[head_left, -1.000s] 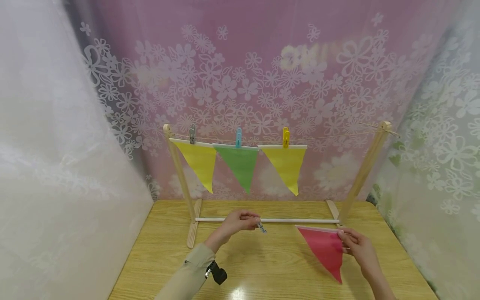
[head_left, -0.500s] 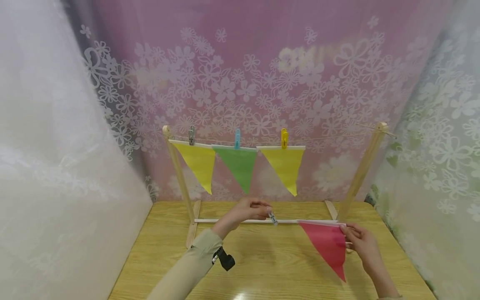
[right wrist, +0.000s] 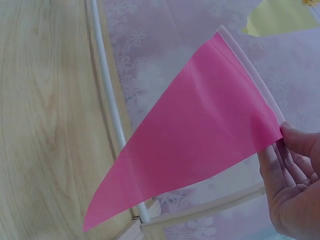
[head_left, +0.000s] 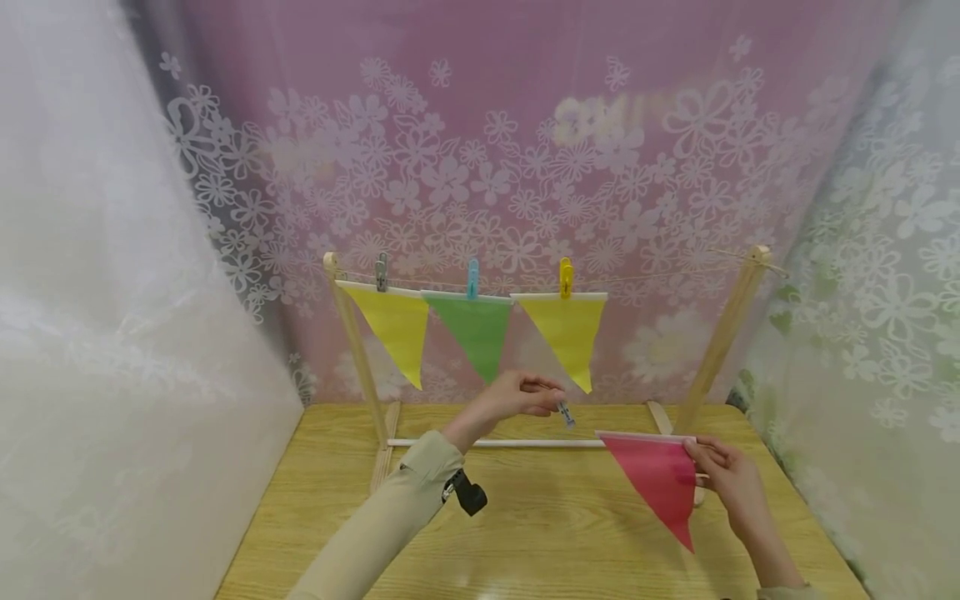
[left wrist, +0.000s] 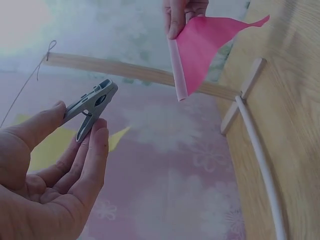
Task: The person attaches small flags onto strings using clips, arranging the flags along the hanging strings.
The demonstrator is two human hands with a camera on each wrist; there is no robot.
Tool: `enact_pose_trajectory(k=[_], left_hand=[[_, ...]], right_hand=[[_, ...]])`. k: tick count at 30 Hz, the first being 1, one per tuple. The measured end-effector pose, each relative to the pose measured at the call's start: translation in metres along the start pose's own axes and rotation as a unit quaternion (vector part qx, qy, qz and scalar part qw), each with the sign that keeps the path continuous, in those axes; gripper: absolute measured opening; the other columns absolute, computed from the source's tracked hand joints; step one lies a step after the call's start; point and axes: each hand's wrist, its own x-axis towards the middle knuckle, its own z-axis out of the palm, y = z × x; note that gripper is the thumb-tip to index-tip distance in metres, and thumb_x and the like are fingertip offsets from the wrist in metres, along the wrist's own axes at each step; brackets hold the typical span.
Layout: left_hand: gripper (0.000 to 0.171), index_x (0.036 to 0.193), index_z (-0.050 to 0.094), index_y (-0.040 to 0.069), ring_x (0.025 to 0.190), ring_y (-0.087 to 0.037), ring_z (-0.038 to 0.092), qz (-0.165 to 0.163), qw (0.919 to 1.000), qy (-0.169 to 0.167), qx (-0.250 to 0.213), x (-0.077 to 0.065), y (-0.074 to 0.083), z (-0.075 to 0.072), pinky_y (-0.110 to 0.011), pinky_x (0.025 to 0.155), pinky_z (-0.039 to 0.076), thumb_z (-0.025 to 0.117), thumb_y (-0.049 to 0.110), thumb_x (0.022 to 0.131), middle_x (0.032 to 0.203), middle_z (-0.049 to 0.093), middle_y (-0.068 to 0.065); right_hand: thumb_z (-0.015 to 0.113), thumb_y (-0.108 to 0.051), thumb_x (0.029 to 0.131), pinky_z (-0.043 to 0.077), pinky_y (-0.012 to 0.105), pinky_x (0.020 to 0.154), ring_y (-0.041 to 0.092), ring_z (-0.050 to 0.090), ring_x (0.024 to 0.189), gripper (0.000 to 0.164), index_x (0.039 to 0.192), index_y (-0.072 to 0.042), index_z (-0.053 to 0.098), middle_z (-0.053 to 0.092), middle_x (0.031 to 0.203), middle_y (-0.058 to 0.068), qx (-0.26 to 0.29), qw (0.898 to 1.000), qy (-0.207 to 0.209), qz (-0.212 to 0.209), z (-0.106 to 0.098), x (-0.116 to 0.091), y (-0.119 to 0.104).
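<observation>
Between thumb and fingertips my left hand [head_left: 513, 398] pinches a grey clothespin [left wrist: 92, 104] by its handles, in front of the hanging flags. My right hand [head_left: 731, 483] pinches a pink triangular pennant [head_left: 656, 479] at the right end of its white top edge; its point hangs down. Behind, a string [head_left: 660, 274] carries a yellow pennant [head_left: 395, 329] under a grey clothespin [head_left: 382, 272], a green pennant [head_left: 474, 325] under a blue clothespin [head_left: 472, 278] and another yellow pennant [head_left: 570, 329] under a yellow clothespin [head_left: 566, 277]. The pink pennant is apart from the string.
Two wooden posts, the left post [head_left: 358, 358] and the right post [head_left: 723, 337], hold the string. A white rod [head_left: 540, 443] joins their feet above the wooden table [head_left: 555, 533]. Flowered curtains [head_left: 525, 150] stand behind and at the sides. My left wrist wears a black strap [head_left: 468, 493].
My left hand has moved up and to the right with the grey clothespin. The right hand has lifted the pink pennant slightly and shifted it a little right. The hanging pennants stay in place.
</observation>
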Motion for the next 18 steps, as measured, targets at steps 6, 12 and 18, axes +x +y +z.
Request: enact_pose_trajectory(k=[6,12,18], left_hand=[[0.035,0.129,0.066,-0.001,0.108,-0.029,0.071,0.014,0.9998,-0.002,0.015,0.007,0.019,0.004,-0.033,0.089,0.059,0.068,0.017,0.099,0.117,0.072,-0.016],[0.033,0.128,0.066,-0.002,0.106,-0.026,0.071,0.037,0.9984,-0.013,0.04,0.015,0.041,0.007,-0.031,0.086,0.06,0.067,0.016,0.1,0.116,0.072,-0.017],[0.036,0.13,0.065,-0.002,0.109,-0.029,0.07,0.057,0.9956,-0.028,0.069,0.021,0.069,0.011,-0.032,0.088,0.059,0.068,0.017,0.099,0.114,0.072,-0.014]], right_hand=[[0.06,-0.026,0.104,0.059,0.022,0.068,0.002,0.069,0.078,0.039,0.13,0.003,0.058,0.071,0.091,-0.024,-0.015,0.999,0.0,-0.032,-0.004,0.005,-0.014],[0.06,-0.025,0.104,0.059,0.02,0.067,0.0,0.068,0.079,0.036,0.13,-0.001,0.057,0.07,0.092,-0.026,-0.021,0.998,0.001,-0.06,-0.01,0.013,-0.028],[0.062,-0.021,0.103,0.058,0.019,0.066,0.002,0.069,0.077,0.013,0.111,-0.029,0.067,0.072,0.092,-0.021,0.008,0.995,-0.003,-0.098,-0.017,0.023,-0.045]])
